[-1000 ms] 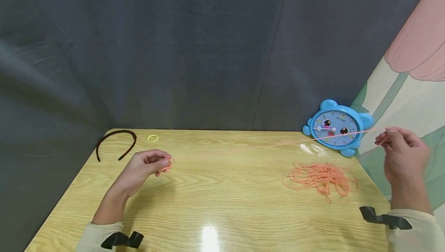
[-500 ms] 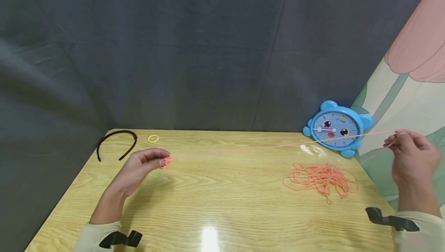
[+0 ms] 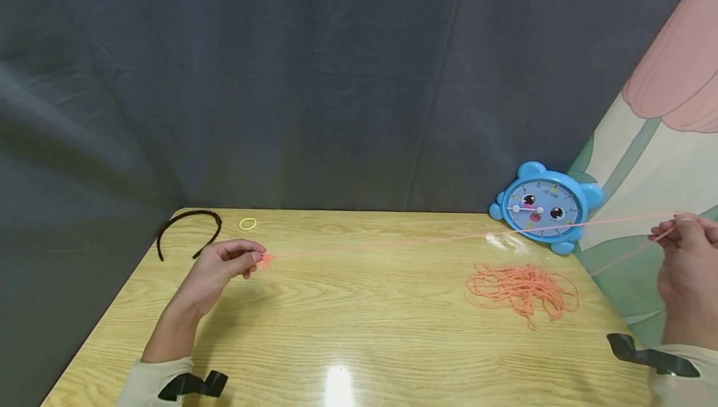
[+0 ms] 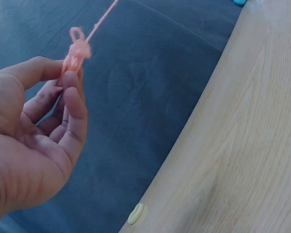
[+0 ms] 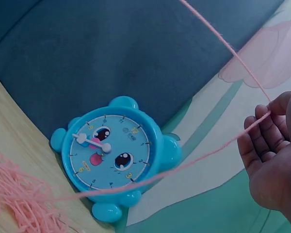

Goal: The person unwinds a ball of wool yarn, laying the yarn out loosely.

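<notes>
Between thumb and fingers, my left hand point(image 3: 215, 273) pinches a small looped bundle of coral-pink yarn point(image 4: 77, 53) above the table's left half. From that bundle a single strand point(image 3: 392, 243) stretches across to my right hand point(image 3: 690, 270), at the right edge of the head view. The right hand pinches the strand between thumb and index finger. There the yarn bends and runs back down, in the right wrist view, to a loose tangled pile of yarn point(image 5: 19, 199) on the table. In the head view this pile point(image 3: 524, 288) lies at the right.
Behind the yarn pile, a blue toy clock point(image 3: 543, 207) with a cartoon face stands at the table's back right corner. A dark headband point(image 3: 187, 214) and a yellow ring point(image 3: 247, 224) lie at the back left. Dark cloth point(image 3: 336, 83) hangs behind the wooden table point(image 3: 359, 332).
My right hand has moved further right with the strand, lengthening the stretch between the hands. My left hand has shifted slightly left, with the bundle still in its fingertips.
</notes>
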`<control>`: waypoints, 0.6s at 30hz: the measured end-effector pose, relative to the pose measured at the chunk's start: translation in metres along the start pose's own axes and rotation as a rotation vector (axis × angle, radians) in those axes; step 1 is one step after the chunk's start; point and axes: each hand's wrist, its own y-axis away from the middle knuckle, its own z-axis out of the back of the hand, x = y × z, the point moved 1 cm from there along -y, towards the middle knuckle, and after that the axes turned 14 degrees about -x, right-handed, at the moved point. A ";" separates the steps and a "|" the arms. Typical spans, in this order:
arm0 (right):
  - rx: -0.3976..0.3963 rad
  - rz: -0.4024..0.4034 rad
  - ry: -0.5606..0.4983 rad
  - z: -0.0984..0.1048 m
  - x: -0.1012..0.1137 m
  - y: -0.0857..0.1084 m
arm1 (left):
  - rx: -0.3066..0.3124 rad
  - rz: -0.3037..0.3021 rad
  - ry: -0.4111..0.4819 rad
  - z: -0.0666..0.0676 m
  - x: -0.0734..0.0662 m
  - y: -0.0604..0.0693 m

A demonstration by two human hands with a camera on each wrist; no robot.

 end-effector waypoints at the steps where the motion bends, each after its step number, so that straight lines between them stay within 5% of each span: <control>1: -0.002 0.005 0.006 0.001 0.001 -0.001 | -0.009 -0.006 0.001 0.000 0.000 0.000; 12: 0.043 0.099 0.120 0.020 -0.002 -0.004 | -0.167 -0.005 0.083 0.007 0.001 -0.002; 18: -0.030 0.049 0.347 0.027 -0.006 -0.004 | -0.290 0.012 0.152 0.012 0.001 -0.002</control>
